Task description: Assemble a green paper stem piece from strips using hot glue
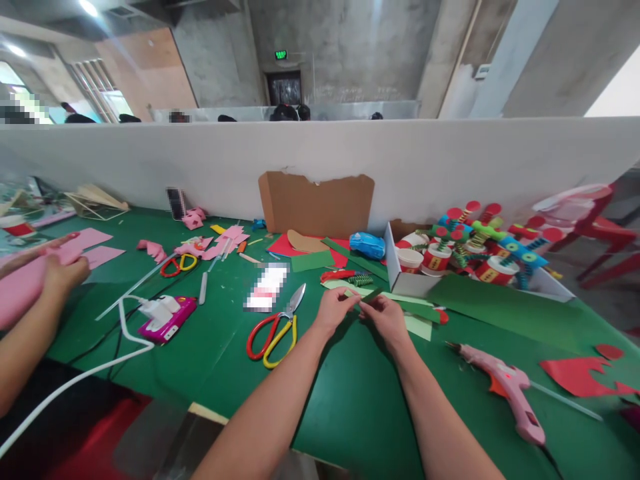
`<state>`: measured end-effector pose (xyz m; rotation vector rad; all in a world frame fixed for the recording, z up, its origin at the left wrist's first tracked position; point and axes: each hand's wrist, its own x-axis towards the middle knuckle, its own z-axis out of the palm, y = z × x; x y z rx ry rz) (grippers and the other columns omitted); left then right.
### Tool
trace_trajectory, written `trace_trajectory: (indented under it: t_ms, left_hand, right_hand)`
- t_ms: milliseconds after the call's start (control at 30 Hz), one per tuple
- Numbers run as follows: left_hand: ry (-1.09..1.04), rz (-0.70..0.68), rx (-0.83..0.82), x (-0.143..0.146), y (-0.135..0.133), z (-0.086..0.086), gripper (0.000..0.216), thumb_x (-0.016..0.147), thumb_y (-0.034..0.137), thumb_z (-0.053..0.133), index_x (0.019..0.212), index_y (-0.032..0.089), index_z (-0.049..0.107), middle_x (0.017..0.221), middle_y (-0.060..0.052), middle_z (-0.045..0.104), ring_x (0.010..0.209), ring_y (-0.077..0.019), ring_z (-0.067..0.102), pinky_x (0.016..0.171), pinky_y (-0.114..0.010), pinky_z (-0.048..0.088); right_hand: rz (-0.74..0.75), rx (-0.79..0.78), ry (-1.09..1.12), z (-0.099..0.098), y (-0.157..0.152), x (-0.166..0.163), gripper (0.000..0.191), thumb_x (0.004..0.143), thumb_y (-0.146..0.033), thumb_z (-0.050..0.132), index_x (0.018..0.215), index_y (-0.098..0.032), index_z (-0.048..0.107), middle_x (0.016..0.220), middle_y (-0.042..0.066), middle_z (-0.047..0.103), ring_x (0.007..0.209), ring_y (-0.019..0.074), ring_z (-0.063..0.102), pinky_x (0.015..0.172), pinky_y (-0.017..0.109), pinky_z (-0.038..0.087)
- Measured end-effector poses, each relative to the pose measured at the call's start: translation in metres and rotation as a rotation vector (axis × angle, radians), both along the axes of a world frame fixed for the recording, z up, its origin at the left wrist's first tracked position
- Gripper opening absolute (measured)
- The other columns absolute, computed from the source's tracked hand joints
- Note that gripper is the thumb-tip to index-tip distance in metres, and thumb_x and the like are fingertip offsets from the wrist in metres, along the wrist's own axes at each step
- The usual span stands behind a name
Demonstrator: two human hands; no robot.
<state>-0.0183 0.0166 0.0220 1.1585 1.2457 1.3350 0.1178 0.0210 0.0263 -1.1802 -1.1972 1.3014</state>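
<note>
My left hand [336, 308] and my right hand [386, 316] meet over the table, fingertips pinched together. Between them is a narrow dark green paper strip [372, 295], gripped at both hands. Just beyond lie light and dark green paper strips [417, 309] and a coiled green paper spring [361, 280]. To the left of my left hand, scissors [286, 327] with one red and one yellow handle rest with their blades pointing away. A pink glue gun [505, 387] lies on its side to the right of my right hand, a clear glue stick in its back.
A white box [415, 285] holds paper cups with coloured paper springs. Green sheet [505, 313] and red scraps [575, 375] lie at right. A pink power strip [169, 321] with white cable is at left. Nearby, another person's hands [63, 270] hold pink paper. Cardboard [317, 203] leans against the partition.
</note>
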Motion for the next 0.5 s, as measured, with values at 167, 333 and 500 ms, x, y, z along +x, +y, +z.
trace_trajectory:
  t_ms: [167, 333, 500]
  left_hand:
    - [0.027, 0.051, 0.018, -0.003, 0.002, 0.0007, 0.021, 0.063, 0.037, 0.071, 0.063, 0.017, 0.07, 0.049, 0.002, 0.054, 0.051, -0.0107, 0.046, 0.05, -0.023, 0.033]
    - [-0.025, 0.095, 0.025, -0.0026, 0.0014, 0.0048, 0.023, 0.061, 0.039, 0.072, 0.06, 0.017, 0.069, 0.049, 0.003, 0.056, 0.051, -0.0104, 0.047, 0.052, -0.023, 0.036]
    - [-0.072, 0.22, 0.047, -0.0107, 0.0031, 0.0081, 0.023, 0.063, 0.04, 0.071, 0.065, 0.017, 0.07, 0.052, 0.002, 0.057, 0.054, -0.0111, 0.049, 0.054, -0.024, 0.038]
  right_hand:
    - [0.012, 0.013, 0.007, 0.0031, -0.0004, 0.0014, 0.043, 0.044, -0.051, 0.088, 0.056, -0.018, 0.062, 0.049, 0.002, 0.063, 0.048, 0.0164, 0.06, 0.05, 0.029, 0.048]
    - [0.027, 0.001, -0.006, 0.0087, -0.0024, 0.0037, 0.042, 0.044, -0.049, 0.089, 0.054, -0.018, 0.062, 0.048, 0.002, 0.064, 0.047, 0.0154, 0.059, 0.051, 0.029, 0.048]
    - [0.027, -0.031, 0.008, 0.0079, -0.0015, 0.0084, 0.042, 0.042, -0.047, 0.09, 0.054, -0.018, 0.062, 0.048, 0.001, 0.063, 0.047, 0.0151, 0.058, 0.053, 0.03, 0.05]
